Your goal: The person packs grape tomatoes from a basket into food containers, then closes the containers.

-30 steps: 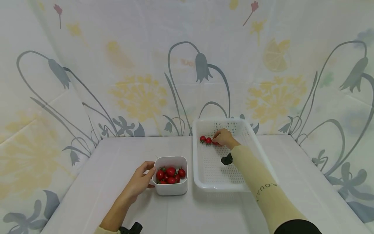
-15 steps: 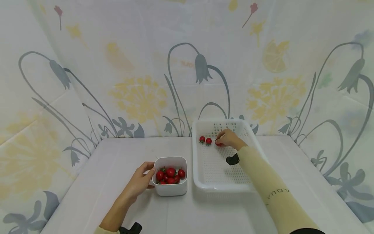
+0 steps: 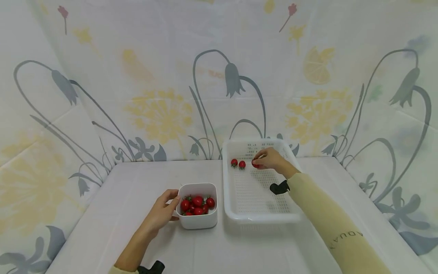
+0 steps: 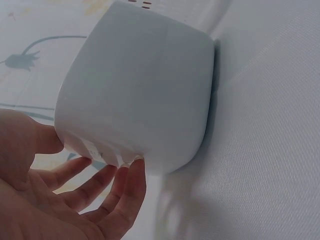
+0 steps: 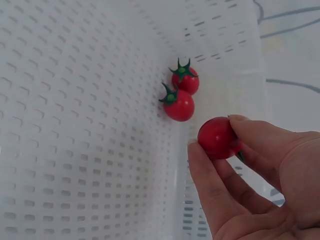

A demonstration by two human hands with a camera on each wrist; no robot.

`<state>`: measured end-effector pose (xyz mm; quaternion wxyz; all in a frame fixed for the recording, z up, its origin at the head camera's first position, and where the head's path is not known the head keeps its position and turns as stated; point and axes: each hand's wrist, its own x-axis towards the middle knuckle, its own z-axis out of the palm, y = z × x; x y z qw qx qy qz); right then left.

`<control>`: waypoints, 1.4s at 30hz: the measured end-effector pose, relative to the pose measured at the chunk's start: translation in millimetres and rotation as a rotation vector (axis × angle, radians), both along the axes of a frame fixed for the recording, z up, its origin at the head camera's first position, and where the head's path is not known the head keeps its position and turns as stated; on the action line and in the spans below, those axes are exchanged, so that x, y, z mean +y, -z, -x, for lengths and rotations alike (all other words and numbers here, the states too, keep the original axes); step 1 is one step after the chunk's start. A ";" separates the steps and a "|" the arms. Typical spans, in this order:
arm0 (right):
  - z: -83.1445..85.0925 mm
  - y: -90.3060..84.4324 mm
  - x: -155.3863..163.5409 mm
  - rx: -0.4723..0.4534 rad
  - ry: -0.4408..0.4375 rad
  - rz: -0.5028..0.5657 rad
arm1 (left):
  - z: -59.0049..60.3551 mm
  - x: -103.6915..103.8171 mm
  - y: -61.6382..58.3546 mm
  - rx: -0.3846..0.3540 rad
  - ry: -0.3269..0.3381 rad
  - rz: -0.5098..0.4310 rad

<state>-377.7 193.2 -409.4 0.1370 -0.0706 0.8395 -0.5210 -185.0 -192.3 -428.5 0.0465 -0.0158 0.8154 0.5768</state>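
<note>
A white container (image 3: 199,225) holding several cherry tomatoes (image 3: 197,201) stands on the table. My left hand (image 3: 165,208) holds its left side, thumb at the rim and bent fingers (image 4: 132,187) against the outer wall in the left wrist view. Above the floor of a white perforated basket (image 3: 261,218), my right hand (image 3: 272,159) pinches a cherry tomato (image 5: 218,137) between thumb and fingertips. Two more cherry tomatoes with green stems lie in the basket: one (image 5: 179,105) closer to that hand, the other (image 5: 185,80) just beyond.
The basket's raised walls surround the right hand, and its left wall (image 3: 224,182) stands close beside the container. White cloth covers the table (image 3: 143,179). A flower-printed curtain (image 3: 164,76) closes off the back and sides.
The right hand has drawn slightly right, away from the two tomatoes, with one tomato now held between its fingers. The left hand and the container stay put.
</note>
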 end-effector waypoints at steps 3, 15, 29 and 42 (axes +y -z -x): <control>-4.5 -2.7 0.7 0.005 -0.019 0.028 | 0.0 -0.4 0.3 -0.004 -0.001 0.001; -21.6 -18.7 -1.7 -0.025 -0.043 0.130 | 1.4 -0.7 1.1 0.005 0.007 -0.002; -40.6 -25.7 -5.8 -0.030 -0.099 0.158 | 0.5 -0.5 1.2 0.002 0.008 -0.005; -60.2 -36.1 -20.9 -0.008 -0.161 0.173 | 1.4 -1.5 2.9 -0.003 0.010 -0.001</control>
